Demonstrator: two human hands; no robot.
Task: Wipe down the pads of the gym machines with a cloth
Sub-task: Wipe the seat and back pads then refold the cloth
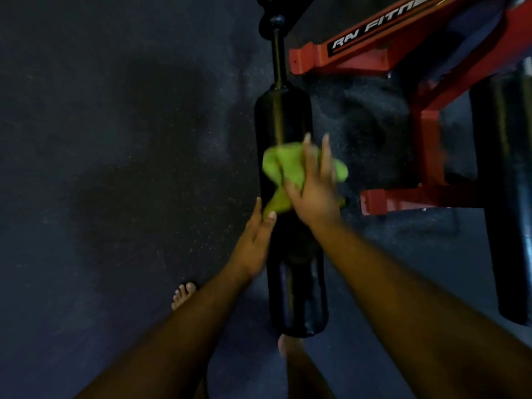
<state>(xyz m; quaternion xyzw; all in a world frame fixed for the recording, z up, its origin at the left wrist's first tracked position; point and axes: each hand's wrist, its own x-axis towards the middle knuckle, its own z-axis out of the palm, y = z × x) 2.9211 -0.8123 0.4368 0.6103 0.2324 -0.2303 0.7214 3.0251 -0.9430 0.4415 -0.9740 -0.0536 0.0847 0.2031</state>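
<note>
I see my right hand (pixel 313 185) at the centre of the frame, fingers straight, pressing a green cloth (pixel 283 172) flat against a long black roller pad (pixel 283 119). Just below it, my left hand (pixel 256 240) rests its relaxed, open fingers on the pad's left side, its thumb touching the cloth's lower edge. A red machine frame (pixel 403 50) fills the upper right, over the dark floor (pixel 115 168).
</note>
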